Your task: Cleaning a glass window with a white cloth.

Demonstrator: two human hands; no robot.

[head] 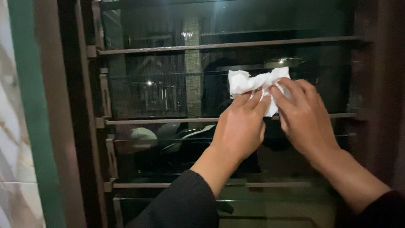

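Head camera: two hands press a white paper on a window

Head camera looks at a dark window with glass slats (168,93) and thin metal bars (228,44) running across it. A brown frame (84,126) stands at the left side, and a green strip (33,118) runs down beside it, next to a pale wall (10,147).

Both hands are up at the glass, close together, almost touching. The left hand (240,126) has its fingers (253,101) stretched up and laid on the lower part of a crumpled white paper (257,84). The right hand (303,114) bends its fingers (287,90) over the right side of the same paper. The paper sits between the fingertips and the glass, and most of it sticks out above and to the left of the fingers. Both hands are closed on it in a loose way, pinching and pushing it flat on the slat.

The paper is high on the window, just above the middle bar (168,121). Dark sleeves (181,202) cover both arms. Small lights shine back in the glass.
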